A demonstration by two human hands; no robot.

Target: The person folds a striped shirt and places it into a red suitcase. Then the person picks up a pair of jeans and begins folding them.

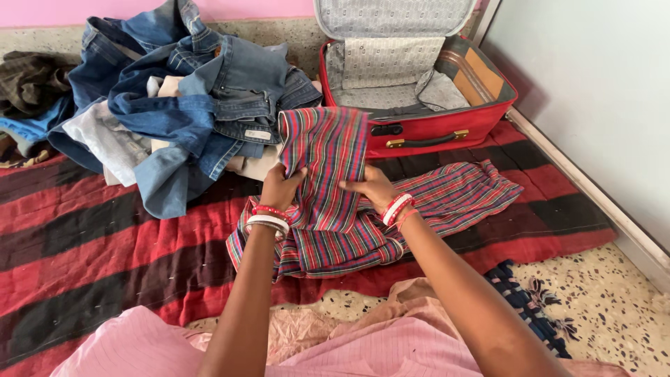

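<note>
Striped plaid cloth (328,174), half-folded, partly lifted

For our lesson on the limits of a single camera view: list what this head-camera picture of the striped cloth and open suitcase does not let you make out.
- Striped cloth, head view: which garment it is; folds and both hands hide its shape.
- Left hand and right hand: fingertips tucked behind the cloth.
- Red suitcase: lid cut off by the top edge.
- Denim pile: number of pieces; they overlap.
- Dark clothing: cut off by the left edge.
</note>
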